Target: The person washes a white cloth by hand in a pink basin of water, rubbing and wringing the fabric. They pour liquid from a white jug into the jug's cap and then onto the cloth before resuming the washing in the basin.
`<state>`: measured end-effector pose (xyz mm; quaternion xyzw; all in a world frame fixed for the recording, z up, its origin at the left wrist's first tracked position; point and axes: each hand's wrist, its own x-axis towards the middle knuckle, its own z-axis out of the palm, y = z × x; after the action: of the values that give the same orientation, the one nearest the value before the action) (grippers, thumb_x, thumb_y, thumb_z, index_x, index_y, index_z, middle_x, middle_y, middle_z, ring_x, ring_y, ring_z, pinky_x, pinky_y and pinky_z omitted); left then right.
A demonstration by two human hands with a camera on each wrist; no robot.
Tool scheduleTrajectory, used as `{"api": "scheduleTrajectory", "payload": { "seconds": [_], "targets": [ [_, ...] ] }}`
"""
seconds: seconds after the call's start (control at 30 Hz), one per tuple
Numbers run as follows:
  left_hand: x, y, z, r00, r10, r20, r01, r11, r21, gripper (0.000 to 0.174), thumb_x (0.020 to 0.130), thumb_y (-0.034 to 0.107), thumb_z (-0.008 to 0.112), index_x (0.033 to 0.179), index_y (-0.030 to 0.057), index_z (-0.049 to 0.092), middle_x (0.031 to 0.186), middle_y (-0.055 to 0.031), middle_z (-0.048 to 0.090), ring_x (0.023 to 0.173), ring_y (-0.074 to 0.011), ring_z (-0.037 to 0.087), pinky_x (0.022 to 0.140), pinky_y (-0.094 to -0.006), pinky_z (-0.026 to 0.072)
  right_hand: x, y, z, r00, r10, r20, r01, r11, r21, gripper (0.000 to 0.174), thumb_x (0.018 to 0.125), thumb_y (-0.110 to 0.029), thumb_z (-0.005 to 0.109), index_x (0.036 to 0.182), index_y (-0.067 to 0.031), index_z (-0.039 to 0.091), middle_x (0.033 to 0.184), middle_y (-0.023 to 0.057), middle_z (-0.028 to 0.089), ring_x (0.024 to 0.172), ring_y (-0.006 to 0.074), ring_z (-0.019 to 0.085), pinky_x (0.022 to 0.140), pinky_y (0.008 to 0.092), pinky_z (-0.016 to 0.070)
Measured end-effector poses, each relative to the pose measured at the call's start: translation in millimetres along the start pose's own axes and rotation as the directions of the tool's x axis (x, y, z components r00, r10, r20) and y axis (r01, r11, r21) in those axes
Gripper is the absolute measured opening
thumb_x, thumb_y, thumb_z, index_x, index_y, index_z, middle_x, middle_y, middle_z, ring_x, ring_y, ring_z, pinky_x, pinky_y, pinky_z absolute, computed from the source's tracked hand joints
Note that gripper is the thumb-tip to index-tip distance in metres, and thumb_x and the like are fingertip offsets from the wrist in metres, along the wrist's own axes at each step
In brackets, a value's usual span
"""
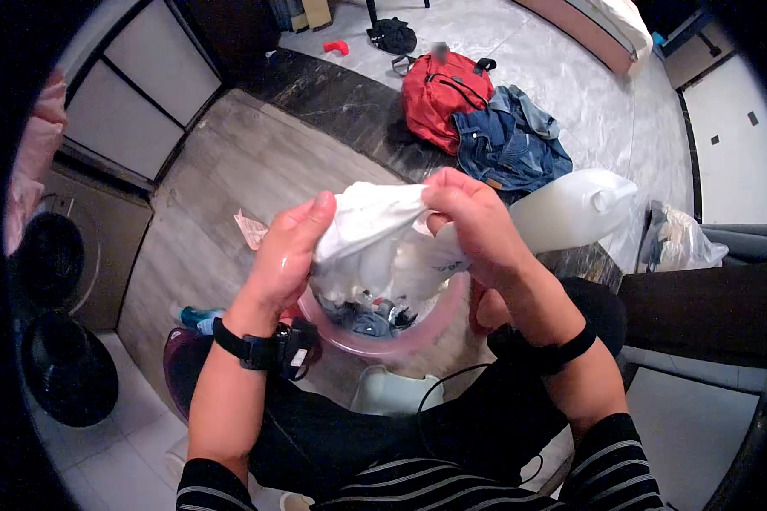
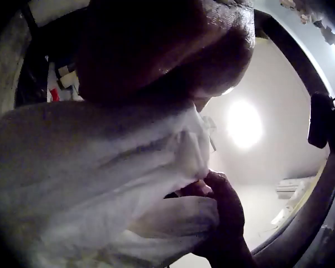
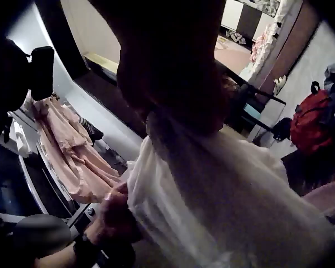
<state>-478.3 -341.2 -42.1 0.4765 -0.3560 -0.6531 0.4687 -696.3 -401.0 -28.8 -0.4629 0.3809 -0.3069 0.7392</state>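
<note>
A wet white cloth (image 1: 371,213) is stretched between my two hands over a pink basin (image 1: 382,344). My left hand (image 1: 283,260) grips its left side with the thumb pointing up. At the opposite side, my right hand (image 1: 475,223) pinches a bunched edge of it. The cloth hangs down into the basin, where dark and grey-blue wet fabric (image 1: 365,322) lies beneath. In the left wrist view the cloth (image 2: 95,178) fills the lower left, in folds. The right wrist view shows the cloth (image 3: 223,195) gathered at the right hand's fingers and spreading out below.
A large white plastic jug (image 1: 571,211) is just beyond my right hand. Farther off lie a red backpack (image 1: 443,95), denim clothing (image 1: 511,140) and a black cap (image 1: 392,36). A pale low stool (image 1: 392,392) is between my knees. A front-loading machine (image 1: 94,281) stands at left.
</note>
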Motion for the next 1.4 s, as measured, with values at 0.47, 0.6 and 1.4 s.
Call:
{"api": "scheduleTrajectory", "payload": {
  "seconds": [0.47, 0.6, 1.4],
  "targets": [
    [2.1, -1.9, 16.5, 0.870, 0.437, 0.229, -0.478, 0.633, 0.609, 0.015, 0.084, 0.008, 0.058, 0.095, -0.0002, 0.063, 0.091, -0.0065, 0.062, 0.084, -0.0148, 0.058, 0.076, -0.0291, 0.0461, -2.3, -0.4, 6.4, 0.987, -0.090, 0.132, 0.093, 0.996, -0.015, 0.017, 0.089, -0.024, 0.061, 0.092, -0.0074, 0.061, 0.083, -0.0041, 0.058, 0.074, 0.0047, 0.050, 0.066, 0.0205, 0.0404],
    [-1.1, 2.7, 25.9, 0.953, 0.124, 0.276, -0.246, 0.850, 0.466, 0.031, 0.083, 0.012, 0.061, 0.112, 0.0002, 0.056, 0.099, -0.0115, 0.061, 0.091, -0.0161, 0.059, 0.079, -0.0311, 0.0465, -1.1, 4.8, 10.6, 0.990, -0.034, 0.138, 0.044, 0.996, -0.075, 0.018, 0.089, -0.023, 0.061, 0.092, -0.0060, 0.061, 0.081, -0.0031, 0.059, 0.073, 0.0055, 0.052, 0.065, 0.0209, 0.0428],
    [-8.3, 10.9, 6.1, 0.971, 0.155, 0.184, -0.055, 0.888, -0.457, 0.048, 0.085, 0.003, 0.053, 0.132, -0.0029, 0.041, 0.126, -0.0151, 0.054, 0.116, -0.0262, 0.053, 0.100, -0.0387, 0.0406, 2.3, 13.6, -10.1, 0.954, -0.220, 0.204, 0.292, 0.522, -0.802, 0.040, 0.076, -0.037, 0.070, 0.106, -0.0102, 0.066, 0.097, 0.0148, 0.064, 0.091, 0.0278, 0.062, 0.078, 0.0374, 0.0491]
  ]
}}
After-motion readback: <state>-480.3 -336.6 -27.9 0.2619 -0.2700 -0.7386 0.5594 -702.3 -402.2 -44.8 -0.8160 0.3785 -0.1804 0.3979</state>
